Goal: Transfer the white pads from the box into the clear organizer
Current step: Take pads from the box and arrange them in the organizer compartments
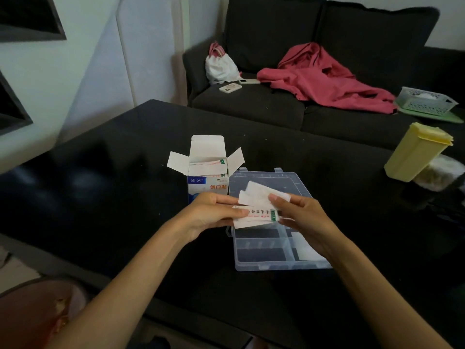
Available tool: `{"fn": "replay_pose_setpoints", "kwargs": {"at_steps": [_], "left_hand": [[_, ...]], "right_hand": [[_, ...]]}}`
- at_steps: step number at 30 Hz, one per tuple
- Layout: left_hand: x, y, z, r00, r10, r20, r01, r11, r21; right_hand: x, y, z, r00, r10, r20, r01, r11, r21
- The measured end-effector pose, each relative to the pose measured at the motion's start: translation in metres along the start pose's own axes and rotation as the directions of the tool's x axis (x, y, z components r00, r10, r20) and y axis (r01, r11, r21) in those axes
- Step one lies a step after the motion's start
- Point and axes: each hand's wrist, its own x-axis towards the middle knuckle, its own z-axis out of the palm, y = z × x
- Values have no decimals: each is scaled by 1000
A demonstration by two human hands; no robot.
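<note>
Over the near half of the organizer point(274, 250), both hands hold a small sheaf of white pads point(256, 210) above its compartments. The left hand point(214, 212) pinches the sheaf's left end, thumb on top and fingers curled beneath. The right hand point(299, 217) grips the right end, its fingertips point(275, 197) on the upper pads, which fan out toward the raised lid. One pad near the bottom shows red print and a green stripe. The organizer sits open on the black table point(100, 197), with something white lying in a right-hand compartment, partly hidden by the right wrist. Just left of the lid stands the box point(208, 180), flaps spread, more pads showing inside. Farther right, a yellow container point(417, 154) leans. Beyond the table, a dark sofa point(276, 107) carries a pink garment point(324, 76), a white bag point(221, 66) and a phone point(230, 87).
</note>
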Motion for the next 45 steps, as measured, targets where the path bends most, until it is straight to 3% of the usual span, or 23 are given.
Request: {"fn": "replay_pose_setpoints", "kwargs": {"at_steps": [5, 7, 13, 17, 21, 27, 45], "left_hand": [[-5, 3, -19, 988, 96, -120, -94, 995, 27], [-8, 3, -23, 974, 145, -171, -142, 989, 32], [-19, 5, -23, 919, 298, -257, -316, 948, -30], [-20, 8, -24, 889, 314, -334, -355, 932, -70], [-18, 6, -24, 892, 307, -333, -353, 932, -87], [-15, 6, -22, 894, 310, -324, -352, 932, -81], [-13, 4, -20, 913, 304, -271, -323, 946, -27]], "right_hand": [[4, -3, -15, 994, 93, -50, -79, 970, 229], [4, -3, -19, 994, 102, -29, -92, 966, 240], [9, -5, -20, 999, -35, -22, 32, 990, -140], [13, -4, -17, 929, -352, 116, 363, 800, -478], [24, -8, -13, 924, -265, 275, 378, 733, -565], [45, -13, -1, 893, -200, 404, 437, 602, -668], [64, -17, 15, 884, -191, 427, 462, 219, -859]]}}
